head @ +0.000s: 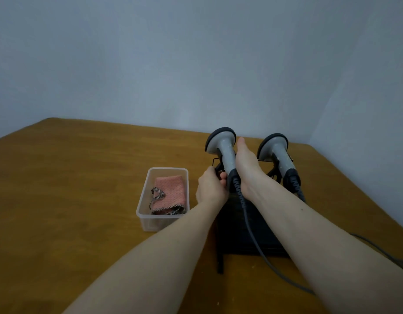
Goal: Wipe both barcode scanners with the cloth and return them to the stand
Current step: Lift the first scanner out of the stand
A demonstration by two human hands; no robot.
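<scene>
Two grey barcode scanners with dark heads stand in a black stand (239, 230) on a wooden table. My right hand (246, 168) wraps around the handle of the left scanner (223, 148). My left hand (210, 188) grips the stand's front left edge just below that scanner. The right scanner (276, 150) sits untouched in the stand. A pink cloth (171, 189) with a checked trim lies folded in a clear plastic box (146, 219) left of the stand.
Grey coiled cables (252, 236) run from both scanners toward me and off the right side. The wooden table (71, 189) meets a pale wall at the back and right. A black strap (219, 261) hangs from the stand's front.
</scene>
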